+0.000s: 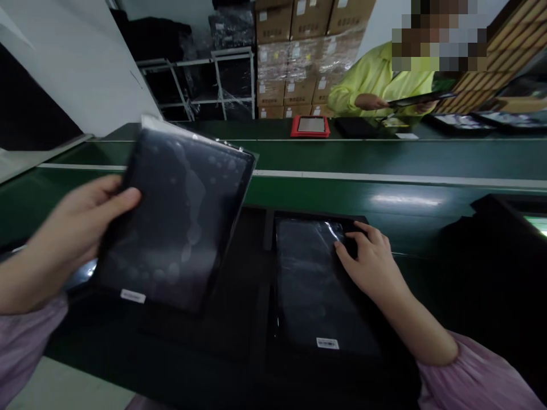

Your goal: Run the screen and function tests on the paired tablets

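Observation:
My left hand point(92, 213) grips a dark tablet point(171, 222) by its left edge, thumb on the front and fingers behind. Clear film with bubbles covers its screen, and a small white label sits near the bottom. The tablet is raised and tilted above the left side of a black tray point(268, 233). In the tray's right compartment lies a second film-wrapped tablet point(310, 279), also with a white label at its lower end. My right hand point(371, 256) rests at that tablet's upper right edge, fingers apart, thumb touching the film.
The green work surface point(205, 188) has pale strips across it. Opposite, a person in a yellow jacket point(363, 80) holds a dark flat device point(421, 99). Near them lies a red-framed tablet point(310, 125). A black box point(504, 228) stands at right; stacked cartons point(299, 91) are behind.

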